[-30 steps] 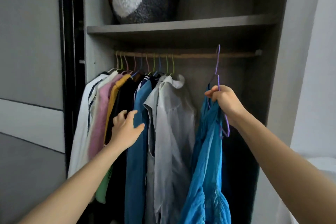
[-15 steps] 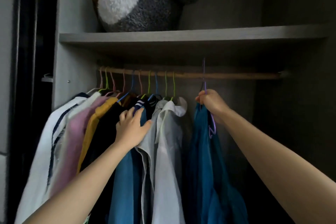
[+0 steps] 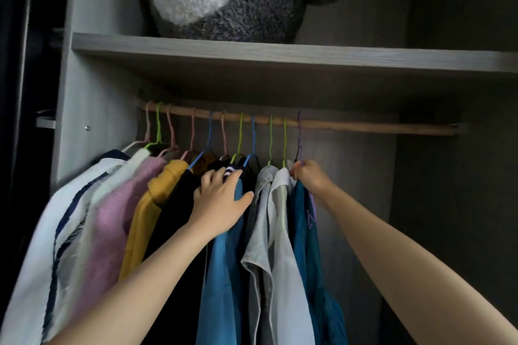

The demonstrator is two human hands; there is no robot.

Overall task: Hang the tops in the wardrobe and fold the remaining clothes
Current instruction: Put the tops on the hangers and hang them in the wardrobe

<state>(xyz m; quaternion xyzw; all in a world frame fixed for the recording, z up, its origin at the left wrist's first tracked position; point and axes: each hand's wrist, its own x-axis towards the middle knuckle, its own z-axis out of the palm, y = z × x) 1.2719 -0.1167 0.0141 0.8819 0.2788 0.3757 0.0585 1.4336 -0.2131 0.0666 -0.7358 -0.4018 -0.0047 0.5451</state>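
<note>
On the right hand (image 3: 311, 180) the fingers (image 3: 296, 173) curl round the neck of the purple hanger (image 3: 299, 145), steadying its hook at the wooden rail (image 3: 378, 127); the left hand (image 3: 221, 204) lies spread and open against the blue shirt (image 3: 224, 274), likely pressing the hung row toward 9 o'clock for room. The teal top (image 3: 304, 227) droops limp and creased at the row's 3 o'clock end, just beside the white shirt (image 3: 283, 232)

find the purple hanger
Head view, right of centre: the purple hanger is at the wooden rail, rightmost in the row, beside the white shirt, gripped by the right hand.
</note>
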